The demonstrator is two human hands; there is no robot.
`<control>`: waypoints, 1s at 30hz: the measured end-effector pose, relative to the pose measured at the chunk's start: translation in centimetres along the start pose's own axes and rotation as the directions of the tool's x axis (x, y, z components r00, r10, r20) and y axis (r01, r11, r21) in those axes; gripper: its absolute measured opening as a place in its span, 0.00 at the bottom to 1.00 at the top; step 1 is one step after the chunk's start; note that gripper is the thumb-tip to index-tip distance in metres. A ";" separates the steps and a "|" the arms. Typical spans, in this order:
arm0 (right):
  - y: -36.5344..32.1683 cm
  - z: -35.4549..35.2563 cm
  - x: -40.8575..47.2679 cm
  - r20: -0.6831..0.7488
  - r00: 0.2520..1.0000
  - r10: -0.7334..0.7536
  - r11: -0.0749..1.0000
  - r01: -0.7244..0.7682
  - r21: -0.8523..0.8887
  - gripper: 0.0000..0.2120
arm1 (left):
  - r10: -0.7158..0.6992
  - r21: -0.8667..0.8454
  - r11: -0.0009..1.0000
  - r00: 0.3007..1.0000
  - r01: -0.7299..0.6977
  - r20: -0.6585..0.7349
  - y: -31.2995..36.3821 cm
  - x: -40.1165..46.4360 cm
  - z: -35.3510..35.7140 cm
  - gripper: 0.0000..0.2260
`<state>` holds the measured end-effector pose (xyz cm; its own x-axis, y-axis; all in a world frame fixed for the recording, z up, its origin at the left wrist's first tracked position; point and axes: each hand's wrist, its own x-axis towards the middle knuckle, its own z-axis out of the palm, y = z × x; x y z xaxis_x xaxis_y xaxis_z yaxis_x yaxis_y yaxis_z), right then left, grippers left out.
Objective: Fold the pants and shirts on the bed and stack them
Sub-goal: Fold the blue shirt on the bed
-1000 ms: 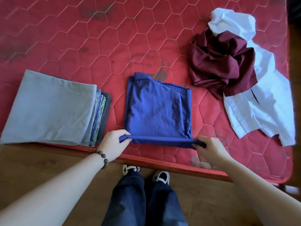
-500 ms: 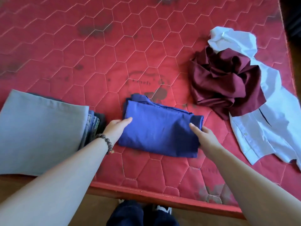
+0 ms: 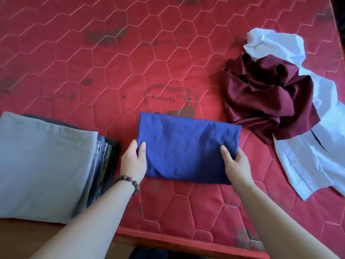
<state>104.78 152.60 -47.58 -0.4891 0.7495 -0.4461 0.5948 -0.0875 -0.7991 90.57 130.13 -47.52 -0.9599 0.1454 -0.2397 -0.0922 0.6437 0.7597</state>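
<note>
Both short ends of the folded blue cloth garment [image 3: 188, 150] are now gripped, by the left hand [image 3: 133, 161] and the right hand [image 3: 235, 163], whereas a second ago it was only half folded. Beside the left hand the stack of folded clothes with a grey top piece [image 3: 44, 165] is waiting; transfer seems next.

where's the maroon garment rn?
Head view, upper right of the mattress: the maroon garment lies crumpled on top of the white shirt, right of the folded blue garment.
</note>
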 end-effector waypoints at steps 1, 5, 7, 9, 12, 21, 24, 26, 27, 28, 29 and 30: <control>0.6 0.5 0.0 0.009 0.998 0.064 0.997 -0.064 -0.035 0.06 | -0.043 0.045 0.998 0.999 0.042 0.023 -0.5 0.2 0.4 0.13; 2.5 1.0 -0.4 -0.106 0.994 0.031 0.984 -0.049 -0.171 0.08 | -0.102 0.143 0.986 0.991 0.088 0.090 -1.3 0.4 0.8 0.17; 2.6 0.8 -1.2 -0.128 0.991 0.024 0.976 -0.051 -0.212 0.09 | -0.132 0.185 0.976 0.988 0.114 0.086 -1.2 -0.1 0.7 0.16; 2.5 0.8 -2.2 -0.164 0.986 0.028 0.956 -0.074 -0.283 0.08 | -0.126 0.315 0.942 0.992 0.119 0.000 -0.8 -0.6 0.3 0.09; 1.7 1.2 -3.4 -0.254 0.917 -0.308 0.827 0.126 -0.548 0.21 | 0.213 0.493 0.859 0.973 -0.141 -0.093 0.0 -1.4 0.2 0.13; 0.2 10.5 -1.8 0.447 0.740 -0.502 0.321 0.640 -0.698 0.25 | 0.504 0.562 0.476 0.734 -0.676 0.455 -0.7 0.8 5.7 0.22; 1.7 10.1 -0.8 0.445 0.769 -0.459 0.301 0.606 -0.736 0.27 | 0.514 0.574 0.472 0.738 -0.670 0.438 -1.9 1.3 6.3 0.21; 2.6 8.8 -0.3 0.408 0.796 -0.447 0.276 0.557 -0.783 0.28 | 0.509 0.596 0.445 0.737 -0.668 0.446 -2.4 1.2 6.5 0.23; 3.1 7.9 -0.1 0.378 0.812 -0.444 0.269 0.523 -0.809 0.29 | 0.504 0.604 0.436 0.737 -0.667 0.450 -2.5 1.3 6.6 0.24; 3.6 7.0 0.1 0.343 0.829 -0.441 0.273 0.488 -0.829 0.30 | 0.490 0.612 0.434 0.743 -0.661 0.455 -2.6 1.4 6.5 0.25; 4.1 6.2 0.2 0.302 0.847 -0.437 0.296 0.452 -0.842 0.30 | 0.474 0.619 0.439 0.753 -0.651 0.456 -2.7 1.6 6.4 0.26; 4.5 5.7 0.3 0.258 0.862 -0.437 0.328 0.420 -0.846 0.30 | 0.458 0.623 0.448 0.763 -0.642 0.457 -2.7 1.7 6.4 0.27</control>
<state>103.65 148.72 -53.62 -0.8460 0.5148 -0.1391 0.5297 0.8411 -0.1089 90.85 133.42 -53.87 -0.6532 0.7489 -0.1113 0.7397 0.6626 0.1176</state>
